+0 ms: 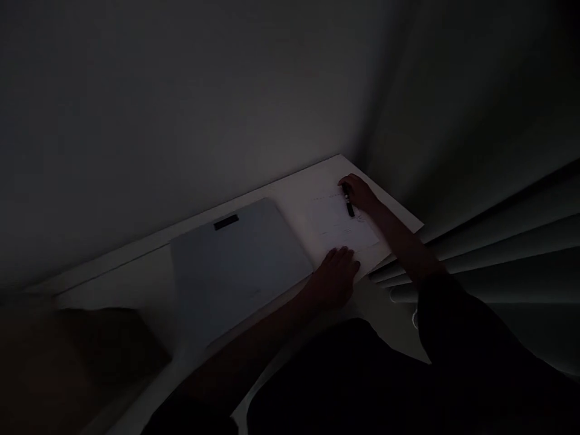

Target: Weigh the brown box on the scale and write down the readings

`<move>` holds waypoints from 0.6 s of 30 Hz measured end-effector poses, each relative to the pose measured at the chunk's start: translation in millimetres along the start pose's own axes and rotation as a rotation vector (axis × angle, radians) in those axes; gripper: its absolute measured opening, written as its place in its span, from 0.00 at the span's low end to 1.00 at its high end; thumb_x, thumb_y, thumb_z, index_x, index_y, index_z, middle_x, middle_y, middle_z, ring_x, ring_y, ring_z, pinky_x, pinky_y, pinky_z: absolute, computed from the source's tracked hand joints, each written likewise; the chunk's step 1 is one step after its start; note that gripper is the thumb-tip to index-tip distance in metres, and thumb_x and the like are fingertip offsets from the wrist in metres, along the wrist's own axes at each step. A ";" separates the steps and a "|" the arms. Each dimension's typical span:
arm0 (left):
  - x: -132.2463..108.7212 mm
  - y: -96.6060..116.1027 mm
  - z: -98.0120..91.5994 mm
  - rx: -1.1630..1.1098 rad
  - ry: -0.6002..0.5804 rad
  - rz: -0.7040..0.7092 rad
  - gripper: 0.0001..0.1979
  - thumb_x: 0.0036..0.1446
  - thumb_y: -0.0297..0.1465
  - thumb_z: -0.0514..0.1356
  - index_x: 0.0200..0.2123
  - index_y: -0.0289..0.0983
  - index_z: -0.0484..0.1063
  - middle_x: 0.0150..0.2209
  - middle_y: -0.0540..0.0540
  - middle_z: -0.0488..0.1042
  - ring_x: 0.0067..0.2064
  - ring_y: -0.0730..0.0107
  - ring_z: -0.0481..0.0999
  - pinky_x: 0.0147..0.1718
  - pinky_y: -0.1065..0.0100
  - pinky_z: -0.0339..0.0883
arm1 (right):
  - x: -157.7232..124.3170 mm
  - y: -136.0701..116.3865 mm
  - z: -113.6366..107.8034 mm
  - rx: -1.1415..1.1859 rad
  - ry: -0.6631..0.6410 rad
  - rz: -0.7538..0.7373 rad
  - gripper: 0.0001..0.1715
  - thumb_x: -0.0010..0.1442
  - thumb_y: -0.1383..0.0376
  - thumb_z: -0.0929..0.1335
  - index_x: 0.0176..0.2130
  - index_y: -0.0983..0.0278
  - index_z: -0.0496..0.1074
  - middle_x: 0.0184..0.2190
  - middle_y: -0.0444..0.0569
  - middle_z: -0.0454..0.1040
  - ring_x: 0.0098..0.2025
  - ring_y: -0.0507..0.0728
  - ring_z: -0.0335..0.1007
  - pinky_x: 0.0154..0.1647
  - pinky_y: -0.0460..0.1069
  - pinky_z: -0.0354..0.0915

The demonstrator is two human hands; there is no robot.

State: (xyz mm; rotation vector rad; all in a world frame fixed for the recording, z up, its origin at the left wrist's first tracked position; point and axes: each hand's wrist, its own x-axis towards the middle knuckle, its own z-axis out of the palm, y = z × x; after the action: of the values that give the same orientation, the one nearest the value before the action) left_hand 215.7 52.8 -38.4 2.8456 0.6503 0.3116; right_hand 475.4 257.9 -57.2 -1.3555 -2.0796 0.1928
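Note:
The scene is very dim. A white sheet of paper [339, 226] with faint lines of writing lies on a white desk [299, 193] near its far right corner. My right hand [360, 192] rests at the paper's far edge, fingers closed round a dark pen [348, 202] whose tip touches the sheet. My left hand [338, 272] lies flat on the paper's near edge, fingers stretched out, holding nothing.
A grey closed laptop or pad [235, 266] with a small black label [225, 222] lies to the left of the paper. A dark object [104, 344] sits at the desk's near left. Walls meet behind the desk corner; window blind slats [498, 241] run along the right.

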 end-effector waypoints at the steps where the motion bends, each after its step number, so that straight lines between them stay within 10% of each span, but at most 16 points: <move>1: -0.3 0.0 0.3 0.006 -0.004 0.003 0.24 0.68 0.28 0.50 0.65 0.28 0.65 0.69 0.26 0.64 0.72 0.41 0.61 0.69 0.40 0.59 | -0.1 3.5 1.8 -0.019 -0.012 -0.012 0.22 0.57 0.75 0.60 0.47 0.65 0.75 0.47 0.60 0.73 0.52 0.64 0.68 0.53 0.56 0.65; 12: -10.6 10.8 -6.8 0.242 -0.014 0.035 0.23 0.71 0.31 0.50 0.66 0.32 0.63 0.65 0.30 0.69 0.69 0.47 0.67 0.68 0.48 0.59 | 2.4 6.9 3.6 -0.008 -0.011 0.084 0.25 0.58 0.73 0.60 0.46 0.66 0.82 0.42 0.57 0.73 0.46 0.61 0.71 0.55 0.58 0.67; 18: -76.8 31.3 -20.7 0.208 0.116 -0.134 0.24 0.70 0.29 0.52 0.68 0.35 0.62 0.64 0.33 0.72 0.67 0.50 0.69 0.64 0.49 0.66 | 1.1 3.9 -1.1 0.077 0.182 0.208 0.24 0.63 0.66 0.57 0.48 0.64 0.78 0.41 0.56 0.74 0.44 0.60 0.71 0.52 0.57 0.68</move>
State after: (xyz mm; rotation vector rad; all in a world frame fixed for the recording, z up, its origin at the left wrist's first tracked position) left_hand 155.6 -5.9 -23.0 2.9759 0.9433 0.4114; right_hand 478.7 260.4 -57.7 -1.4843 -1.7643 0.2255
